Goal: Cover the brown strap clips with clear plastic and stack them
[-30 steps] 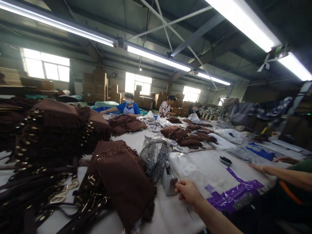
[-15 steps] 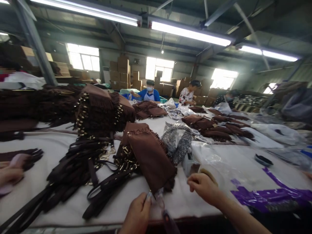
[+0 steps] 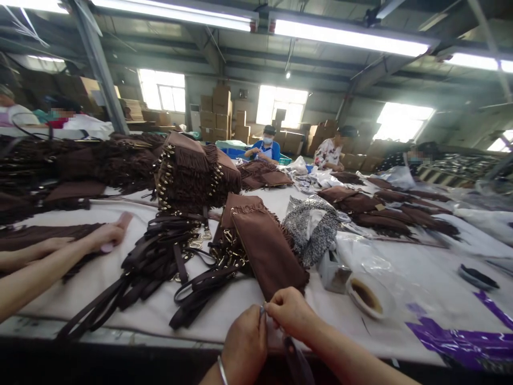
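My left hand (image 3: 245, 342), a silver bangle at its wrist, is closed in a pinch at the table's front edge. Fingertip to fingertip with it is my right hand (image 3: 292, 315), also pinching. A small greyish piece shows between them, too small to name. Below the hands hangs a dark strap (image 3: 296, 361); its upper end is hidden. Just beyond lies a brown fringed bag (image 3: 268, 246), its near corner at my right fingers. Black straps with gold clasps (image 3: 188, 299) lie to its left.
Fringed bags (image 3: 188, 171) are stacked behind the straps. A tape roll (image 3: 366, 297), a grey box (image 3: 334, 275), a speckled grey bundle (image 3: 310, 230) and purple plastic (image 3: 452, 337) lie to the right. A co-worker's hand (image 3: 108, 235) presses a pinkish tool at left.
My right hand has come from beside the tape roll to meet my left at the pinch. The view has swung left, showing more of the co-worker's arms.
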Motion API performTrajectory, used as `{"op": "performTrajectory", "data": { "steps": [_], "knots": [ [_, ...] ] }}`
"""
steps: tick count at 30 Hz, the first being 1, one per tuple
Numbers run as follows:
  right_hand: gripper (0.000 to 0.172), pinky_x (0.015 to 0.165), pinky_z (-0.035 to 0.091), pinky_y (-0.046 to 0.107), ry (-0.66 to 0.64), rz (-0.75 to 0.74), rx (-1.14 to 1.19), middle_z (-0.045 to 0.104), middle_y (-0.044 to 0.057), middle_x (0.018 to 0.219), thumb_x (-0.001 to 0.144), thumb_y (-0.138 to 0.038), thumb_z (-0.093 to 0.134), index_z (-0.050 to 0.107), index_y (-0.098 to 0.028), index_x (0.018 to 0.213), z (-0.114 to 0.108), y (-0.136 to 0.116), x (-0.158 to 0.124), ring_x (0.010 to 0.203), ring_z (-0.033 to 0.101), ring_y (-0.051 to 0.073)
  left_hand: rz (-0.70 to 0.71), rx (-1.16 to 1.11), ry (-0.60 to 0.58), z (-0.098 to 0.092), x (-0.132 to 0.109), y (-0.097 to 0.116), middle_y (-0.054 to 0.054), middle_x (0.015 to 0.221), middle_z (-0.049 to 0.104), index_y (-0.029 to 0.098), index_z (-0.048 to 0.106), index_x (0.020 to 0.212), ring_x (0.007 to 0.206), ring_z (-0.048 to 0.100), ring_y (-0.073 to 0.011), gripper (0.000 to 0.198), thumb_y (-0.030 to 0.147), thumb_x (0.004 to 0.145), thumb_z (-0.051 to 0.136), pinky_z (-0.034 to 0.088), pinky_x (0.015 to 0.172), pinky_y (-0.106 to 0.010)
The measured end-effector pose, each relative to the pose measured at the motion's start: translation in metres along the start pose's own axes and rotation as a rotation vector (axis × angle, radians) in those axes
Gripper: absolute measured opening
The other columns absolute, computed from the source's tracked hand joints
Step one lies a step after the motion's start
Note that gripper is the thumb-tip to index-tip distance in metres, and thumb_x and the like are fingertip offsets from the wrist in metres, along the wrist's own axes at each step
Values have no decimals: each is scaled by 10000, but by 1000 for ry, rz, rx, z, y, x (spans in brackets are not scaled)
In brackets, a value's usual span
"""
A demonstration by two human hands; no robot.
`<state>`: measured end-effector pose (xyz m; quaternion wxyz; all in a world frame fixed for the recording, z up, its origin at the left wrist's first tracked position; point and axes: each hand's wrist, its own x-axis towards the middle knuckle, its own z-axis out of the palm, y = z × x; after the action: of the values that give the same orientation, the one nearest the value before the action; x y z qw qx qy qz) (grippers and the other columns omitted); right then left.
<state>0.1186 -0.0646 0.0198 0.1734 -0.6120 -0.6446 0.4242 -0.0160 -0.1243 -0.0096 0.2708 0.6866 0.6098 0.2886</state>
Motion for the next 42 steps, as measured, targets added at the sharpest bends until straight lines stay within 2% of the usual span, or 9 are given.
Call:
{"op": "performTrajectory", "data": {
  "steps": [7, 10, 13, 17, 21, 24, 30, 35, 42],
  "knots": [
    [251, 312, 250, 191, 34, 49, -29, 542, -6, 367, 678, -229, 537, 601, -186, 440, 4, -3, -1, 315, 426, 90, 86, 190, 120, 12, 0, -13, -61, 725, 679, 215, 543, 828, 653, 660, -208, 255, 236, 948, 319, 429, 562, -306],
    [234, 307, 265, 195, -4, 103, 6, 557, -7, 377, 672, -224, 540, 607, -188, 451, 5, -6, 3, 303, 417, 91, 204, 283, 267, 16, -1, -19, -58, 692, 689, 156, 510, 1060, 578, 668, -213, 219, 212, 937, 338, 446, 489, -302],
    [231, 299, 263, 202, -19, 127, 13, 577, 0, 382, 675, -229, 546, 606, -186, 456, 7, -9, 5, 288, 410, 94, 388, 372, 390, 17, -2, -25, -74, 735, 697, 115, 414, 1223, 585, 675, -214, 318, 206, 923, 360, 495, 503, -297],
    [239, 318, 269, 186, -18, 99, 8, 593, 2, 399, 676, -216, 541, 618, -176, 453, 8, -10, 3, 314, 438, 85, 433, 346, 406, 15, -1, -28, -61, 733, 678, 165, 492, 1113, 598, 664, -201, 247, 184, 920, 340, 519, 539, -294],
    [208, 310, 252, 173, -28, 66, 34, 529, -36, 372, 658, -177, 519, 664, -171, 509, 8, -2, -3, 300, 410, 70, 281, 155, 308, 11, 0, -23, -45, 710, 667, 213, 553, 901, 623, 653, -187, 192, 219, 930, 363, 496, 575, -277],
    [207, 297, 223, 178, -24, 63, 85, 477, -53, 360, 671, -179, 507, 674, -167, 549, 9, 6, -8, 282, 377, 69, 93, 8, 208, 4, 0, -14, -46, 735, 675, 216, 561, 863, 674, 648, -190, 209, 252, 935, 369, 471, 613, -280],
    [85, 358, 265, 170, 75, 62, 214, 645, -17, 518, 662, -117, 528, 601, -159, 673, 17, 13, -14, 358, 416, 55, -173, -249, 58, -10, 5, 0, -38, 686, 653, 202, 575, 751, 653, 595, -189, 237, 329, 889, 430, 402, 598, -284],
    [92, 387, 284, 180, 103, 51, 242, 640, -23, 531, 668, -103, 510, 539, -181, 708, 25, 22, -17, 401, 454, 72, -366, -523, -42, -7, 10, 0, 37, 487, 500, 193, 520, 600, 472, 453, -124, 275, 366, 813, 504, 319, 482, -250],
    [60, 446, 329, 191, 131, 11, 213, 616, -27, 553, 681, -144, 516, 545, -188, 711, 26, 25, -24, 502, 529, 101, -631, -1080, -229, -5, 3, 5, 98, 494, 382, 188, 479, 675, 379, 201, -27, 339, 495, 722, 614, 93, 372, -185]
  ]
}}
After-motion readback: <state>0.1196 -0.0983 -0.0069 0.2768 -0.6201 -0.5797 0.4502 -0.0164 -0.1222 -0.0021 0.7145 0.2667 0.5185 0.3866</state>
